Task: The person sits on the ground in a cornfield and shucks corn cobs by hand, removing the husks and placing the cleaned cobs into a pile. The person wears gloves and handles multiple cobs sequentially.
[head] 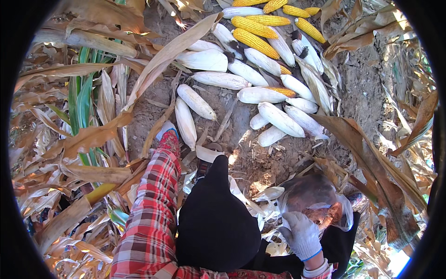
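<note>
My left hand (166, 129), in a white knitted glove with a blue cuff edge, reaches forward at the end of a red plaid sleeve. It is close to a dry leaf and two husk-covered corn ears (185, 123); its fingers are mostly hidden. At lower right, my right hand (301, 234), gloved the same way, is against a clear plastic bag (306, 191). Reddish-brown fibres like corn silk (324, 214) show in the bag. Whether the right fingers grip the bag is unclear. A pile of corn ears in pale husks (281, 119) lies on the soil ahead.
Bare yellow corn cobs (256, 42) lie at the far side of the pile. Dry corn stalks and leaves (87, 139) crowd the left. A large brown leaf (369, 164) arches over the right. My black-clad knee (216, 223) rises between my arms.
</note>
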The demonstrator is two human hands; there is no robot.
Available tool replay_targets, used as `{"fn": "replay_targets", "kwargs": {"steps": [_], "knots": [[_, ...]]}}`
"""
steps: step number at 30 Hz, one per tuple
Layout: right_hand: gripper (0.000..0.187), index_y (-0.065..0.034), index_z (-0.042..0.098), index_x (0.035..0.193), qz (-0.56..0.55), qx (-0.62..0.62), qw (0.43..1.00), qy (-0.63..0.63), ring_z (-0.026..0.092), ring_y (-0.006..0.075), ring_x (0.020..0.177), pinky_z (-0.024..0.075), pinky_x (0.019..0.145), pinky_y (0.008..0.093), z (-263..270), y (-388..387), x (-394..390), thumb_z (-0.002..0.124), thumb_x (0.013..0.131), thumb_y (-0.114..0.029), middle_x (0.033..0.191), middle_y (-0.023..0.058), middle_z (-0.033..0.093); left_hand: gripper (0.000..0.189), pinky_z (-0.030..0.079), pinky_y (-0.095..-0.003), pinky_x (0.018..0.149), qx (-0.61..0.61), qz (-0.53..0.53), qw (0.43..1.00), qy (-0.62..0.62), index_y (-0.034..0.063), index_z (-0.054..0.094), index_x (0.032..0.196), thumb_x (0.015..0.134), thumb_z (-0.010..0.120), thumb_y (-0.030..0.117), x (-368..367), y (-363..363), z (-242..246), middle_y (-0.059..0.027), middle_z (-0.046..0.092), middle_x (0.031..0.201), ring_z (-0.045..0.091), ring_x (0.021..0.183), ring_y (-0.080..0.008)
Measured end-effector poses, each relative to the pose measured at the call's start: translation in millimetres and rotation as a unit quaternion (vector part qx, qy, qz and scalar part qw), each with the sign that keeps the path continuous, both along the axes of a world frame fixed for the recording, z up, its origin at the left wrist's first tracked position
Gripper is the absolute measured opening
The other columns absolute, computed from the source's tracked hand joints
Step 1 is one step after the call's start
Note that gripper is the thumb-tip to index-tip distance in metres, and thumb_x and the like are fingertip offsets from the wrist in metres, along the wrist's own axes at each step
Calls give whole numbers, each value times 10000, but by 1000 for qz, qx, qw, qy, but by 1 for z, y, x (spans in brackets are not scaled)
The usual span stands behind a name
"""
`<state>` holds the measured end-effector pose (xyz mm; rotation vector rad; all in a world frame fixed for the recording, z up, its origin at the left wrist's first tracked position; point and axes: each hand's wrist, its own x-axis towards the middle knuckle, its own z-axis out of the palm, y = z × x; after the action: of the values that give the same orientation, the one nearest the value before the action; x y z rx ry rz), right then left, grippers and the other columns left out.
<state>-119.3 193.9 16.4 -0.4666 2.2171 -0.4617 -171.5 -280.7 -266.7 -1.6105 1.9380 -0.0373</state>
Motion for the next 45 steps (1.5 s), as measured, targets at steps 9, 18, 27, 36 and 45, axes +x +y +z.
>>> {"fn": "replay_targets", "kwargs": {"steps": [9,18,27,36,45], "knots": [[387,-94,607,1160,-10,-2,1000,18,652,347,953,540,772,436,-3,1,4,746,816,-202,1069,136,655,289,585,-343,779,468,259,591,603,15,595,1244,955,590,15,53,96,71,-101,681,1058,682,901,-201],[451,-74,570,1273,-85,-96,983,134,662,374,948,553,780,437,1,-5,-8,718,855,-156,1105,185,643,352,567,-419,921,751,212,441,443,-13,572,1231,890,657,6,18,157,160,-159,681,1103,687,1001,-291],[570,-178,523,1355,122,-156,934,298,645,279,696,521,574,446,42,-77,-54,695,812,-150,849,71,644,442,523,-306,948,787,-39,521,328,1,529,1363,939,629,75,-17,181,217,-84,703,1075,675,996,-155],[480,-141,566,1296,32,-142,882,449,663,291,948,567,782,430,29,-94,-73,680,831,-174,1180,97,646,512,536,-317,872,785,-62,513,343,39,475,1422,931,604,104,-8,173,218,-74,666,1065,646,955,-156],[425,-88,584,1254,-101,-136,887,430,667,288,923,561,780,436,-1,-82,-77,663,842,-155,1179,134,636,419,522,-279,827,796,17,482,366,3,504,1366,965,542,119,0,169,197,-53,649,1036,634,898,-137]]}}
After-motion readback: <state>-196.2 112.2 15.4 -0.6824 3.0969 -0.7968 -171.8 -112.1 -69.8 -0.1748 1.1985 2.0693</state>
